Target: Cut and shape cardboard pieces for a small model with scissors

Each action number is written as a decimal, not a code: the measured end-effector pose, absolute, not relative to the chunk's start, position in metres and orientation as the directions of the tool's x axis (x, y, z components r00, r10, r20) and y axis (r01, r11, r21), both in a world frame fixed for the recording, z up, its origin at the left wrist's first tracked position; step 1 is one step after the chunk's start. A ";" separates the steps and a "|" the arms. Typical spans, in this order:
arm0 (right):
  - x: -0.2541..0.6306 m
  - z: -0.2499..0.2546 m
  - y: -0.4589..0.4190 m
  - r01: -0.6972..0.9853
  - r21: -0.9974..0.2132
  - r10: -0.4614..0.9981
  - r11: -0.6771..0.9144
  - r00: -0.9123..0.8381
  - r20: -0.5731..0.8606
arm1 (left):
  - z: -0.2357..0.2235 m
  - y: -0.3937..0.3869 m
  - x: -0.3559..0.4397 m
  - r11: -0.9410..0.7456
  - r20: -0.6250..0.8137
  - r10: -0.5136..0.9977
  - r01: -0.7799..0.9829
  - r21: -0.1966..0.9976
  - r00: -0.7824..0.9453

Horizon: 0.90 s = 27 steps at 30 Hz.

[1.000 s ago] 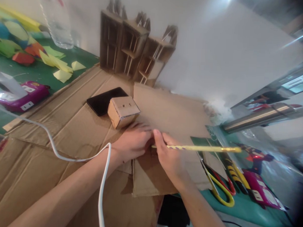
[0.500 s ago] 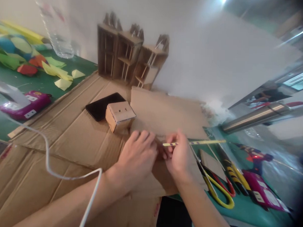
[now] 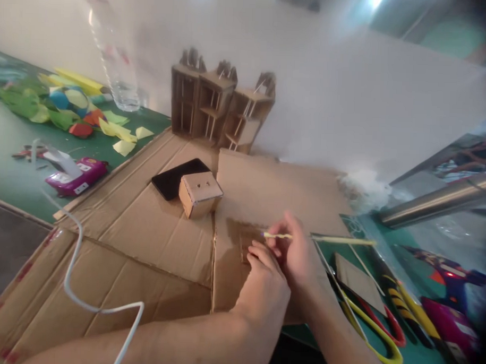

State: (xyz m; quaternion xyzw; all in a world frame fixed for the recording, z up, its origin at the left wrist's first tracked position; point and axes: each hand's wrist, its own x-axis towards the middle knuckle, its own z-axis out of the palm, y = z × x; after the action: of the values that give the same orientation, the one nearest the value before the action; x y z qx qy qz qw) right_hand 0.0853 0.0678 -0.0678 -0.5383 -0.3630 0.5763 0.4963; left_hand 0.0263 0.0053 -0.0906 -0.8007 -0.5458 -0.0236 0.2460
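My right hand [image 3: 298, 255] pinches a thin yellow pencil [image 3: 328, 239] that points to the right, level above the cardboard. My left hand [image 3: 263, 289] lies just in front of it with fingers curled down onto a small brown cardboard piece [image 3: 247, 240]; what the fingers hold is hidden. Both hands rest over a flat cardboard sheet [image 3: 266, 188]. A small cardboard box [image 3: 200, 193] with two holes in its top stands to the upper left, beside a black phone [image 3: 175, 176].
Cardboard model shelves [image 3: 219, 107] stand against the white wall. A purple glue gun [image 3: 73, 175] with a white cord [image 3: 74, 282] lies left, near coloured paper scraps [image 3: 66, 109] and a clear bottle [image 3: 119, 66]. Scissors [image 3: 375, 335], another glue gun [image 3: 447, 322] and a metal tube [image 3: 437, 202] lie right.
The view has shifted right and back. My left hand has slid toward me and to the right, close under my right hand. The pencil stays pinched in my right hand.
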 end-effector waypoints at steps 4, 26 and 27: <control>0.086 -0.055 0.077 0.212 -0.970 0.990 -0.123 -0.040 -0.135 | -0.093 0.005 0.040 -0.247 0.308 0.878 0.898 -0.363 0.366; 0.068 -0.055 0.094 0.581 -0.793 0.892 0.180 -0.437 -0.118 | -0.080 0.007 0.044 -0.374 0.226 0.866 0.878 -0.301 0.446; 0.068 -0.055 0.094 0.579 -0.790 0.899 0.203 -0.429 -0.083 | -0.080 0.007 0.043 -0.380 0.217 0.865 0.873 -0.304 0.452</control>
State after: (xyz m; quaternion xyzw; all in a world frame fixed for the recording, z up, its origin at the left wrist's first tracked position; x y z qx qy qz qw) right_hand 0.0679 0.0940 -0.0552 -0.4939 -0.7484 0.3930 0.2039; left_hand 0.0434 0.0070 -0.0801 -0.8307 -0.5232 -0.0109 0.1900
